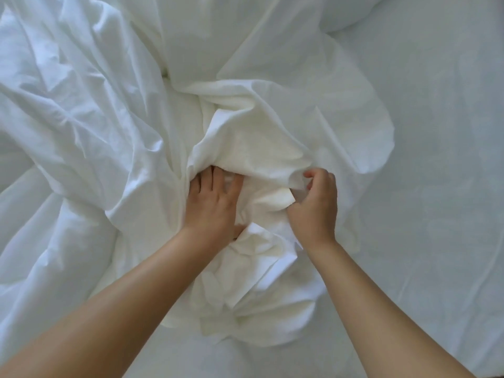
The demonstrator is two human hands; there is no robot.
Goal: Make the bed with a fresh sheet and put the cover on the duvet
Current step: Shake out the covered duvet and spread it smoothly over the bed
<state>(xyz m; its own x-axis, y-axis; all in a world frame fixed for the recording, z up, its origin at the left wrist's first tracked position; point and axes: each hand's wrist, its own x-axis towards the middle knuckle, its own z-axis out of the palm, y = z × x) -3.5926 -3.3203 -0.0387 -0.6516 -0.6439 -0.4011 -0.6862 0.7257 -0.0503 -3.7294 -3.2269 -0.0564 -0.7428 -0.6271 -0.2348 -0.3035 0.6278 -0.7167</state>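
Two bare arms reach up from the bottom of the view and meet in the middle of the bed [272, 361]. The left hand [215, 205] lies flat, with its fingers straight and spread apart. It presses down on the cloth, and its fingertips slip under a fold. I cannot see it gripping anything. The right hand [313, 211] is just beside it, on the right. Its fingers are curled in and pinch an edge of the cover [259, 148].

The cover is the creamy, bunched cloth around and between both hands. Some of it is piled close by, under the wrists. Most of it rises in a big fold just past the fingers. That fold looks like a mouth that opens toward the person. The left fingers point straight into it, and the right hand holds up its lip on the right side. So I think the left hand is the one to go inside while the right hand keeps the mouth open. The cover is too bunched to tell which way its long side runs.

Farther off, a big white heap [81, 105] fills the left side and the top. I cannot tell if it is the duvet or more cover. On the right, the sheet [441, 186] lies flat and smooth. At the far top right sits the corner of a pillow [351, 12].
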